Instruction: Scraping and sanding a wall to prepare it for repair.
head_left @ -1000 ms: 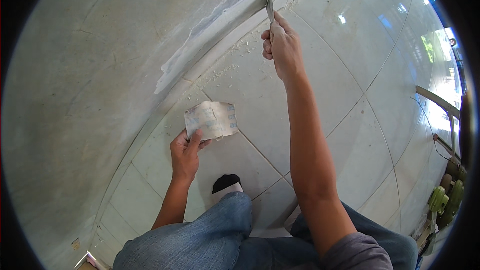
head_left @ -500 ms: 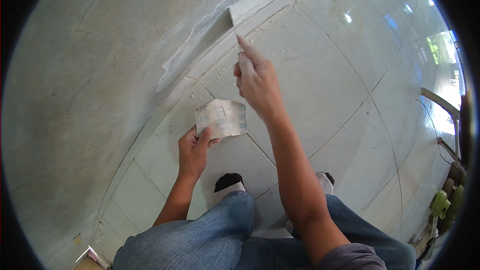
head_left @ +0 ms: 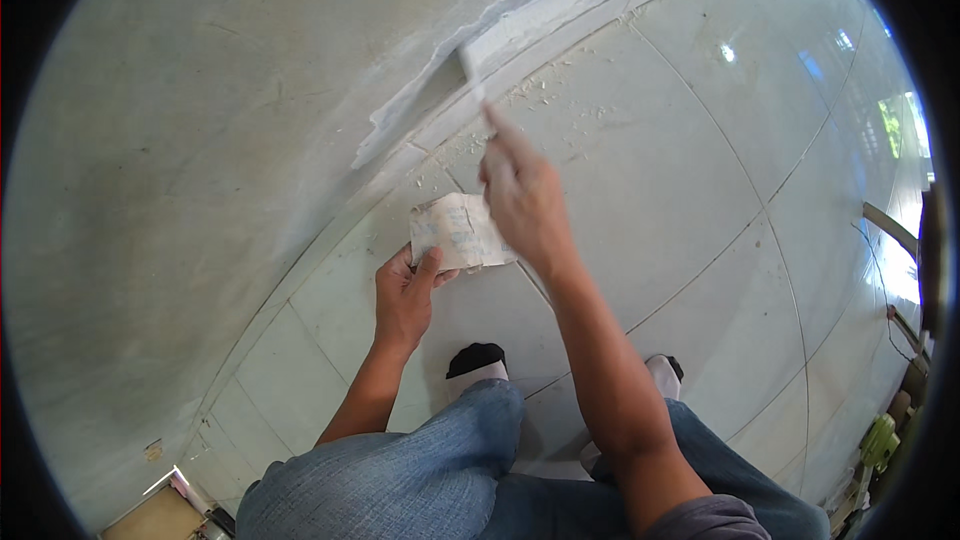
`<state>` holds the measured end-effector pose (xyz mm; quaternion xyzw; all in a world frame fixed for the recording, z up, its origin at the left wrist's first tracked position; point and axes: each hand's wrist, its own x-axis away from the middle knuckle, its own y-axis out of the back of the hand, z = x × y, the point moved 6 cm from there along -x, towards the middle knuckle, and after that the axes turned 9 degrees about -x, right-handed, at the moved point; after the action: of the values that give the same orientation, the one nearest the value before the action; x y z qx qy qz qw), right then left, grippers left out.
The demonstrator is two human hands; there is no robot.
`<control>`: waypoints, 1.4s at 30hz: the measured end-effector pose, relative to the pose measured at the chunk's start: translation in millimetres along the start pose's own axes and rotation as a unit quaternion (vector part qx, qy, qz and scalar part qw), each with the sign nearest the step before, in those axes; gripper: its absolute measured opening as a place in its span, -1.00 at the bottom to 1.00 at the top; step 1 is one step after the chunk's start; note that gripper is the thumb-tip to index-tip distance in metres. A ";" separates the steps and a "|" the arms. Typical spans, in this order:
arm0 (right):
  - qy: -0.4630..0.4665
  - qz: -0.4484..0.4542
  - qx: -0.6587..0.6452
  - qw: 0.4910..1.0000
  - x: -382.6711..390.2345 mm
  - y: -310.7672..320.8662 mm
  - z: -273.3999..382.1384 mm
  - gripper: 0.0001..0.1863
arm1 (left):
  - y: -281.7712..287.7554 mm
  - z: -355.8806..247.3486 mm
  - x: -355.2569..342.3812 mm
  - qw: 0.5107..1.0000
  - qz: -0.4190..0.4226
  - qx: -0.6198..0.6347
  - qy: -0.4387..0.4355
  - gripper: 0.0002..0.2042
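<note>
Two hands busy, right hand [head_left: 525, 202] fingers clamped on putty knife [head_left: 472, 75] at wall base, left hand [head_left: 403, 292] fingers gripping plaster-caked board [head_left: 458, 231]

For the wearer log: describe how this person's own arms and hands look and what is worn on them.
Both forearms come in bare from the lower edge, with no gloves, watch or rings visible. The left hand and right hand are uncovered. Only on the right arm does a sleeve show: a short grey-mauve one ending above the elbow. The left arm's upper part is hidden behind blue jeans.
</note>
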<state>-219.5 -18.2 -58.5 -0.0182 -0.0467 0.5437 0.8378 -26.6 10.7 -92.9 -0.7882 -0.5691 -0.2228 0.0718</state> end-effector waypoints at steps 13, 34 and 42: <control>-0.068 -0.033 -0.039 0.996 24.5 -39.6 -17.1 -0.51 | 8.0 4.6 -4.8 0.998 -0.064 0.027 0.011 -0.73; -0.029 0.258 -0.020 0.965 87.2 -67.5 17.1 -0.46 | 30.4 40.1 -7.4 0.999 -0.039 0.000 -0.008 -0.75; -0.165 -0.033 -0.118 0.979 -25.2 148.2 9.4 -0.69 | 38.2 8.7 -10.3 0.997 -0.076 0.008 -0.003 -0.68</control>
<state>-365.4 19.1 -62.6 -0.0259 -0.2488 0.5020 0.8279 8.7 -8.1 -99.7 -0.7426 -0.6294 -0.2210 0.0592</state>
